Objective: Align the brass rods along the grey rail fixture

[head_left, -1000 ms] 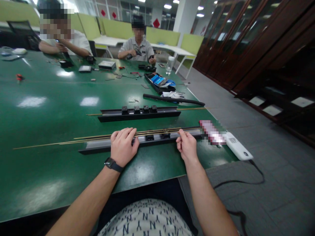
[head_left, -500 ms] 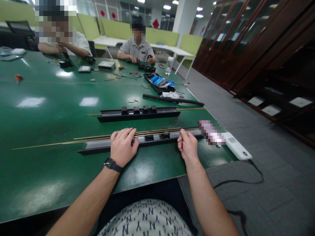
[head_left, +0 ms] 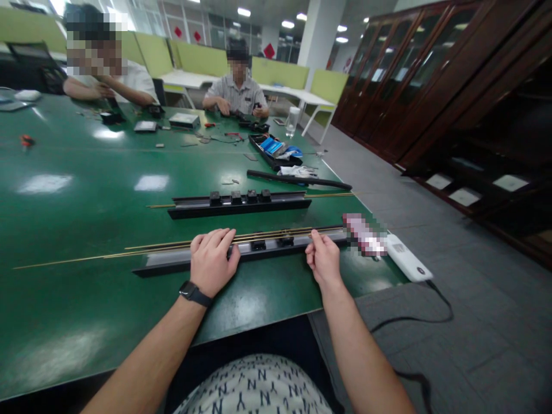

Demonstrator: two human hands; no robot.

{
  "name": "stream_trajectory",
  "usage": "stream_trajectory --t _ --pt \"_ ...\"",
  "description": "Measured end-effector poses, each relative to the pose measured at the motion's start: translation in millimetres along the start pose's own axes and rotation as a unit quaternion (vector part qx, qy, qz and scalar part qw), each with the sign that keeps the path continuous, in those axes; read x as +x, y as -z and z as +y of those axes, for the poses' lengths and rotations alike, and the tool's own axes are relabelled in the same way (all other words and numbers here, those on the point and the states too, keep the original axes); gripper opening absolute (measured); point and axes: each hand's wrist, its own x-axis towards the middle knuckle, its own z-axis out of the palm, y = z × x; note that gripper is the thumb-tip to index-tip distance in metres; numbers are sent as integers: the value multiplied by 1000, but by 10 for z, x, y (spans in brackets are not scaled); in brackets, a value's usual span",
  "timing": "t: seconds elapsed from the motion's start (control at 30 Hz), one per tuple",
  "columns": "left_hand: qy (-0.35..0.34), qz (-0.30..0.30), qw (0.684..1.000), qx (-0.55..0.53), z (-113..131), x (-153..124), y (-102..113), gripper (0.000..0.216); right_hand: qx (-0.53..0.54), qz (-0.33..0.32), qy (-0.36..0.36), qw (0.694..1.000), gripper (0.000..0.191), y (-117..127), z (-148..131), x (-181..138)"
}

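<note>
A long black channel rail [head_left: 161,260] with a pale inner face lies across the near table. My left hand [head_left: 213,259] is wrapped over its left-middle part, fingers on the far side and thumb on the near side. Several thin brass rods [head_left: 150,247] run along the rail, pass by the left fingers and stick out to the left. Small black blocks [head_left: 258,244] sit in the rail between my hands. My right hand [head_left: 323,257] is closed in a pinch on a brass rod at the rail's right part; its exact fingertip contact is small.
Behind lies a second black rail [head_left: 239,208] with several black blocks and rods. A phone [head_left: 364,234] and a white power bank [head_left: 407,259] with a cable are at the right edge. Farther back are a black tube [head_left: 297,179], a tool tray [head_left: 276,152] and two seated people.
The head view has shifted slightly, so the scene sits a little further left and lower. Both hands keep nearly the same places on the rail and rods.
</note>
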Motion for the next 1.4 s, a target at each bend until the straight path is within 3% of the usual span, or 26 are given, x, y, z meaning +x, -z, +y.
stream_trajectory --t 0.63,1.4 --pt "-37 42 998 16 23 4 85 29 7 2 13 1000 55 -1 -50 -79" --pt "-58 61 996 31 -7 -23 16 27 0 -3 18 1000 52 46 5 -54"
